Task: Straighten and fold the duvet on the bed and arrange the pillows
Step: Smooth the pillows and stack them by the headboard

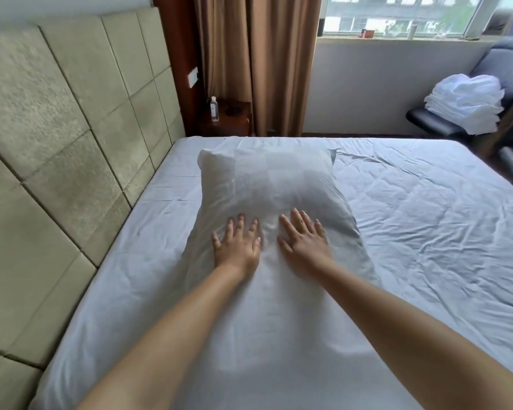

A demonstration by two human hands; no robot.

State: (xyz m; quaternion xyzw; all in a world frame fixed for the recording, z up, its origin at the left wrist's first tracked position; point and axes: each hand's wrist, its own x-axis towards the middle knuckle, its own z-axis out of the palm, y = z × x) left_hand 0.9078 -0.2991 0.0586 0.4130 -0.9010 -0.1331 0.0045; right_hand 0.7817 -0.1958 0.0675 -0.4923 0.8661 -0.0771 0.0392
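A white pillow [267, 184] lies lengthwise on the bed near the padded headboard [57, 143]. Closer to me a second stretch of white pillow cloth [279, 321] runs under my forearms; I cannot tell whether it is a separate pillow. My left hand [237, 242] and my right hand [304, 239] press flat on the pillow side by side, fingers spread, holding nothing. The quilted white duvet [427, 232] covers the right part of the bed, wrinkled. A smoother white sheet [148, 232] shows at the left beside the headboard.
A dark nightstand [228, 119] with a clear bottle [214, 109] stands beyond the bed by brown curtains [258, 63]. A dark chair [444, 122] at the right holds a pile of white linen [468, 105]. A window [397, 16] is behind.
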